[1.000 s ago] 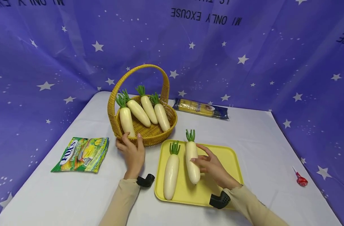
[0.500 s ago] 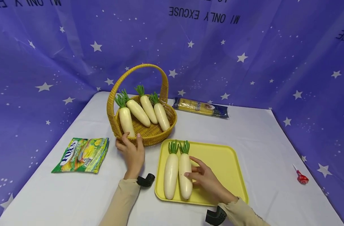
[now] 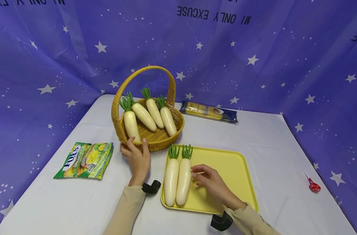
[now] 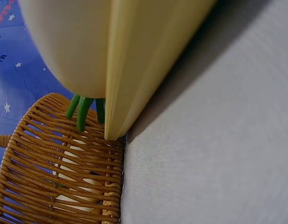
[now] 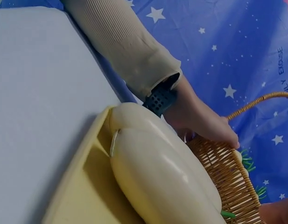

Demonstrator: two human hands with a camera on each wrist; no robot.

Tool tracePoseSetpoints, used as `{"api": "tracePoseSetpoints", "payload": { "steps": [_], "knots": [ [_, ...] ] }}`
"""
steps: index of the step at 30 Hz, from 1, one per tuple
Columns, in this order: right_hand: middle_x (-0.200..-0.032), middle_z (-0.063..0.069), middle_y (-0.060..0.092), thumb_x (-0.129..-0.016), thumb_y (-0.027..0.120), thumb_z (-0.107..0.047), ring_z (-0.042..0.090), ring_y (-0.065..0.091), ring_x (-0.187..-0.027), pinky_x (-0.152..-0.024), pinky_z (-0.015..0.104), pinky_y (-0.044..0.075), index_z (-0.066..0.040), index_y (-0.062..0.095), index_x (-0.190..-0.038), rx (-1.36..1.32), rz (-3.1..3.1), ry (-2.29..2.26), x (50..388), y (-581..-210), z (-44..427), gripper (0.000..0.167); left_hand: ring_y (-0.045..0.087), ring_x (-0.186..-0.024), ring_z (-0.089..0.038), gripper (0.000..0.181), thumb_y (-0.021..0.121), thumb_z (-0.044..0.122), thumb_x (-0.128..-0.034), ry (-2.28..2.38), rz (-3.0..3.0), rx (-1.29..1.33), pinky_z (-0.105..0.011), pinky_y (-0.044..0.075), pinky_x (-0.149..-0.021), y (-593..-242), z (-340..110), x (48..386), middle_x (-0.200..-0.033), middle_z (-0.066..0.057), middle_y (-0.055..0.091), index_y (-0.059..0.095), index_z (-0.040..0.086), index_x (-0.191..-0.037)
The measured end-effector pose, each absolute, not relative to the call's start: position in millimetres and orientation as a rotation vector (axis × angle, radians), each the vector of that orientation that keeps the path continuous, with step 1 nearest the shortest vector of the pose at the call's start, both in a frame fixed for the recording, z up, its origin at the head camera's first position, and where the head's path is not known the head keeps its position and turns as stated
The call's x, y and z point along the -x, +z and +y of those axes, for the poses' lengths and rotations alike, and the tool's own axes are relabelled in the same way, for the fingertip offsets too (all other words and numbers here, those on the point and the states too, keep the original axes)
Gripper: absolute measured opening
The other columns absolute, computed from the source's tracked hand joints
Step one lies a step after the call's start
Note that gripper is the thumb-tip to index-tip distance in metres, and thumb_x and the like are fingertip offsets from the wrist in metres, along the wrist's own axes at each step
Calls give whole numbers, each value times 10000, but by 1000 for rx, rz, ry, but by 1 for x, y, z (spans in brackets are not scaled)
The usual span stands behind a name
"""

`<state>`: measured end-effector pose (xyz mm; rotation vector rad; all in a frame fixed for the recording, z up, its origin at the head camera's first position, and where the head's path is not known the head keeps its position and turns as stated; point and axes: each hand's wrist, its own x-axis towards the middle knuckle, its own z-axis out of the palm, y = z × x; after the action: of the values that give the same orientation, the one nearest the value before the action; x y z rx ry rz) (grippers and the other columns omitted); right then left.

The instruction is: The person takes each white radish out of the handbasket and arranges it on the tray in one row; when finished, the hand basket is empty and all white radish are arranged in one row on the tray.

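Note:
Two white radishes with green tops lie side by side along the left part of the yellow tray (image 3: 222, 163): the left radish (image 3: 171, 182) and the right radish (image 3: 184, 182). Beside the right one is my right hand (image 3: 215, 184), its fingers loosely bent and their tips at or touching the radish's side. My left hand (image 3: 139, 162) holds the near rim of the wicker basket (image 3: 166, 142), thumb and fingers at the edge. Several more radishes (image 3: 168, 120) lean inside that basket. Close up, the right wrist view shows the radish pair (image 5: 167, 172) on the tray.
A green and yellow FOX'S candy bag (image 3: 85, 161) lies at the left. Behind the tray is a packet of pasta (image 3: 209, 111). A red lollipop (image 3: 314, 186) lies near the right table edge. The basket's tall handle (image 3: 150, 68) arches above its radishes.
My right hand has lowered a radish onto the tray against the other one. Both radishes have shifted left, and the fingers have loosened from it. My left hand stays at the basket.

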<state>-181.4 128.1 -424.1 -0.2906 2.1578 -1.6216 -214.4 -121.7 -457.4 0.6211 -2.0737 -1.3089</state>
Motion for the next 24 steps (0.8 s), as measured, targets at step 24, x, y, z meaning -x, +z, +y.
{"api": "tracePoseSetpoints", "payload": {
  "steps": [24],
  "knots": [
    [-1406, 168, 369, -975, 335, -382, 319, 348, -1304, -1071, 458, 280, -126, 302, -1406, 537, 1899, -2190, 295, -374, 35, 502, 156, -1265, -431, 491, 454, 444, -906, -1296, -2072, -599, -526, 231, -994, -457, -121, 214, -1378, -300, 60, 315, 130, -1257]
  ]
}}
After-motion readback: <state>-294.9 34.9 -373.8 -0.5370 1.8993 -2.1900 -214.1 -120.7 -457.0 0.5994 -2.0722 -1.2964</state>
